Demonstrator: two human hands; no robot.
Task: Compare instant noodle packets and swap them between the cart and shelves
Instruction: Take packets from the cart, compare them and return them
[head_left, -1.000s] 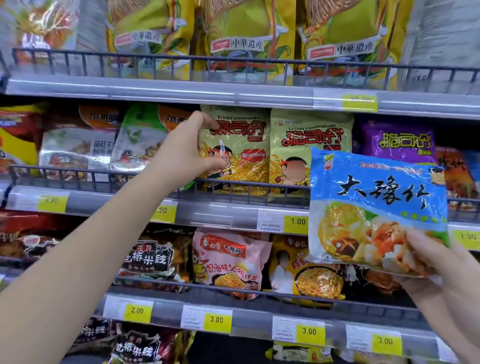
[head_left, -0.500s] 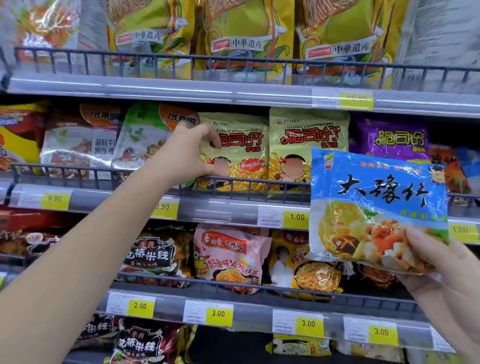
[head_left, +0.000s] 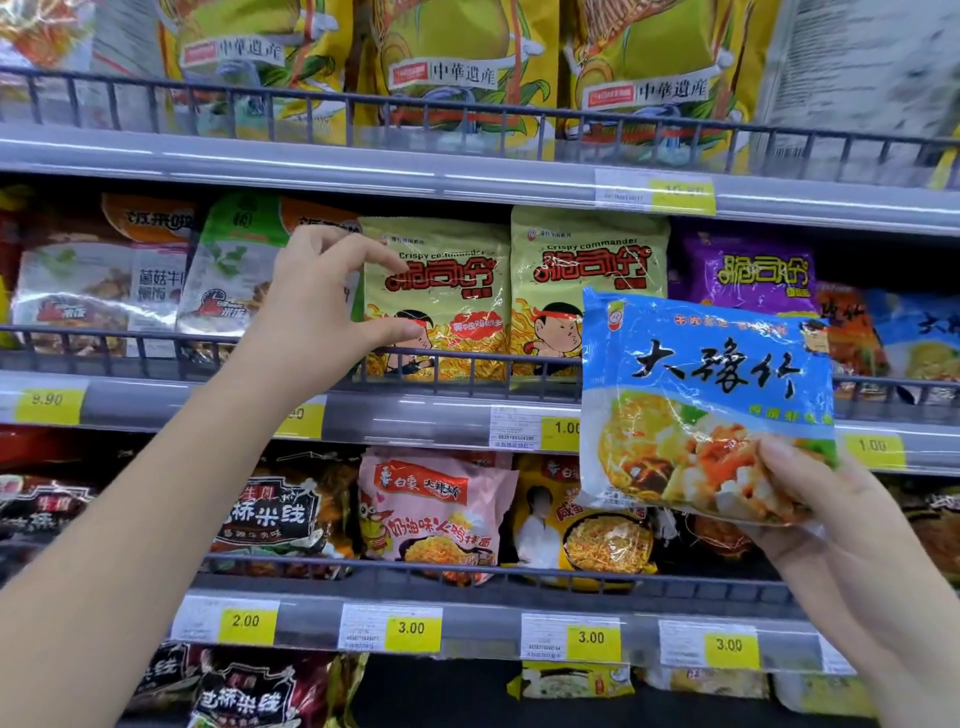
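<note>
1. Viewing from the head camera, we see our right hand (head_left: 831, 519) pinching the blue noodle packet (head_left: 701, 395) by its lower corner, before the middle shelf (head_left: 415, 415).
2. Our left hand (head_left: 317, 312) hovers, grip released, fingers (head_left: 374, 254) spread at the left edge of a green Crispy commander packet (head_left: 447, 301) behind the wire rail (head_left: 130, 335).
3. We judge comparing is under way; next, the left grip must close on that packet and lift it over the rail.

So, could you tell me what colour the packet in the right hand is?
The packet is mostly blue; head view.
</note>
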